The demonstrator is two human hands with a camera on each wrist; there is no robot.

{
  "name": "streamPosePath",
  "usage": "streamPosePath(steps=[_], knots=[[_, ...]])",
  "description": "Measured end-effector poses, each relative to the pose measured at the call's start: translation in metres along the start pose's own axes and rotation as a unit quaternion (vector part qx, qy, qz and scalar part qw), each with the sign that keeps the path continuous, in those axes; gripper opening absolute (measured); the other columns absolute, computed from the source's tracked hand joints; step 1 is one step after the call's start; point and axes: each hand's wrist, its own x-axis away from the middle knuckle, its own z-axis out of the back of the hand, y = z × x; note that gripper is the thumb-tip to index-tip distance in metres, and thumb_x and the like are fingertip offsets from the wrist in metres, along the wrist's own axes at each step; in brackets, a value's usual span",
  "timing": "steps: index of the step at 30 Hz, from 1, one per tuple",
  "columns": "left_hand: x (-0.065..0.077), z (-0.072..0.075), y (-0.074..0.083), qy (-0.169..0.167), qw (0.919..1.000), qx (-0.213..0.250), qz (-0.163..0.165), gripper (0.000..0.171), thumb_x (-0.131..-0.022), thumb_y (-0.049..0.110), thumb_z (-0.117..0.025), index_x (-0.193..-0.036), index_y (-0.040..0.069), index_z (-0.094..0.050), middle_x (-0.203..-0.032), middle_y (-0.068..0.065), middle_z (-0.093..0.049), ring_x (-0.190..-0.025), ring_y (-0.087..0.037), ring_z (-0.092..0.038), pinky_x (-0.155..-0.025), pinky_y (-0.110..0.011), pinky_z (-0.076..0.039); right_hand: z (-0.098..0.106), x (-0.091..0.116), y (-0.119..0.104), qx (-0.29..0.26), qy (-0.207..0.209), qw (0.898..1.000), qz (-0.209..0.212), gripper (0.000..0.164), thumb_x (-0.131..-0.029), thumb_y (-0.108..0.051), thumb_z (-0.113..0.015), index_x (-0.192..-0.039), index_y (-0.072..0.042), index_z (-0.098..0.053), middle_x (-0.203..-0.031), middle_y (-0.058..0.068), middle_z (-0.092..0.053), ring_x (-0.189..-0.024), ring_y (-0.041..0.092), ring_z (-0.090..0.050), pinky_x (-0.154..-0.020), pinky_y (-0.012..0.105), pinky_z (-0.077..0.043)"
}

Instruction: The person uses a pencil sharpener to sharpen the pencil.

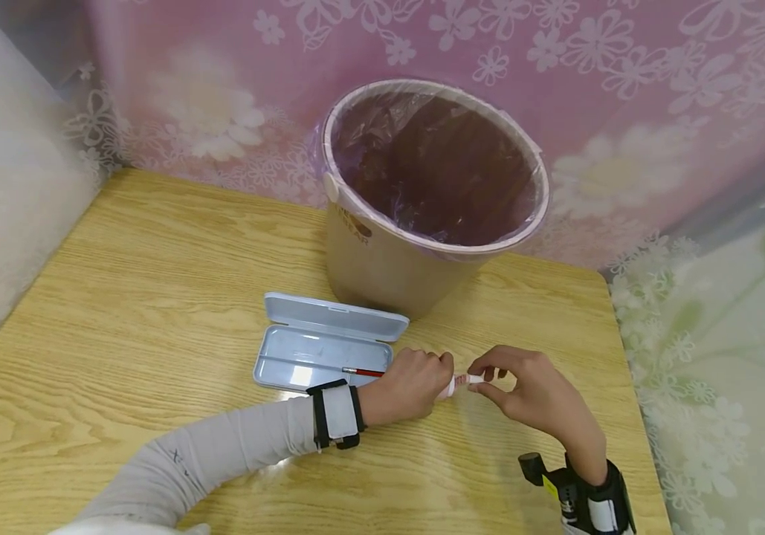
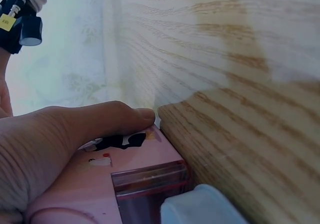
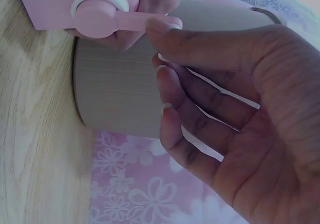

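Note:
My left hand (image 1: pixel 409 383) grips a pink crank pencil sharpener (image 2: pixel 155 155) on the table, its thumb along the printed top. A clear drawer (image 2: pixel 150 176) shows at one end of it. In the right wrist view, a pink crank handle (image 3: pixel 132 21) sticks out from the sharpener's round hub. My right hand (image 1: pixel 532 394) pinches the tip of that handle between thumb and index finger, with the other fingers loosely bent. A red pencil-like stick (image 1: pixel 365 372) overlaps the open light-blue pencil case (image 1: pixel 282 345); its right end is hidden behind my left hand.
A large beige bin (image 1: pixel 382 271) with a clear plastic liner stands right behind the pencil case. The wood-grain table (image 1: pixel 155 297) meets flowered pink curtain (image 1: pixel 208 96) at the back and pale cloth at both sides.

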Motion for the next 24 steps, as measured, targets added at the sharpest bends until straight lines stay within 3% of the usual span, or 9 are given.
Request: streamPosePath(steps=[8, 11, 13, 16, 20, 24], knots=[[0.001, 0.0, -0.002, 0.011, 0.9997, 0.019, -0.003, 0.015, -0.091, 0.025, -0.07, -0.085, 0.017, -0.058, -0.064, 0.008, -0.057, -0.053, -0.007, -0.058, -0.043, -0.024, -0.043, -0.005, -0.014, 0.014, 0.006, 0.03, 0.999, 0.014, 0.023, -0.075, -0.007, -0.088, -0.09, -0.019, -0.076, -0.084, -0.011, -0.07, -0.072, 0.003, -0.061, -0.063, 0.027, -0.051], [0.001, 0.0, -0.002, 0.014, 0.9997, 0.021, -0.008, 0.011, -0.092, 0.025, -0.069, -0.095, 0.015, -0.064, -0.067, 0.008, -0.058, -0.055, -0.007, -0.058, -0.045, -0.024, -0.044, -0.009, -0.019, 0.022, 0.002, 0.032, 0.999, 0.012, 0.021, -0.076, -0.007, -0.087, -0.091, -0.019, -0.077, -0.083, -0.011, -0.07, -0.07, 0.003, -0.06, -0.062, 0.028, -0.051], [0.002, 0.0, -0.002, 0.011, 0.9998, 0.015, -0.01, 0.022, -0.089, 0.024, -0.071, -0.108, 0.014, -0.067, -0.068, 0.008, -0.059, -0.054, -0.007, -0.058, -0.045, -0.023, -0.044, -0.014, -0.021, 0.028, -0.002, 0.03, 1.0, 0.004, 0.02, -0.077, -0.007, -0.087, -0.091, -0.019, -0.078, -0.082, -0.012, -0.07, -0.07, 0.002, -0.06, -0.061, 0.029, -0.052], [0.002, 0.001, -0.003, 0.004, 0.9999, 0.006, -0.01, 0.032, -0.086, 0.024, -0.075, -0.114, 0.012, -0.066, -0.067, 0.009, -0.059, -0.053, -0.006, -0.056, -0.045, -0.022, -0.043, -0.023, -0.024, 0.036, -0.009, 0.014, 1.0, -0.017, 0.018, -0.079, -0.009, -0.086, -0.092, -0.019, -0.079, -0.082, -0.011, -0.07, -0.071, 0.002, -0.061, -0.062, 0.028, -0.053], [0.001, 0.0, -0.002, -0.006, 0.9999, 0.007, -0.007, 0.021, -0.084, 0.024, -0.076, -0.098, 0.015, -0.064, -0.064, 0.009, -0.057, -0.052, -0.006, -0.056, -0.044, -0.022, -0.041, -0.036, -0.024, 0.042, -0.016, -0.032, 0.998, -0.058, 0.013, -0.084, -0.008, -0.082, -0.094, -0.017, -0.08, -0.083, -0.009, -0.071, -0.072, 0.003, -0.062, -0.064, 0.027, -0.053], [0.0, 0.0, -0.002, -0.009, 0.9999, 0.006, -0.004, 0.019, -0.084, 0.024, -0.076, -0.093, 0.016, -0.062, -0.065, 0.008, -0.058, -0.054, -0.007, -0.058, -0.044, -0.022, -0.042, -0.047, -0.021, 0.043, -0.021, -0.065, 0.994, -0.08, 0.011, -0.086, -0.005, -0.078, -0.094, -0.013, -0.079, -0.084, -0.005, -0.073, -0.072, 0.005, -0.063, -0.064, 0.025, -0.052]])
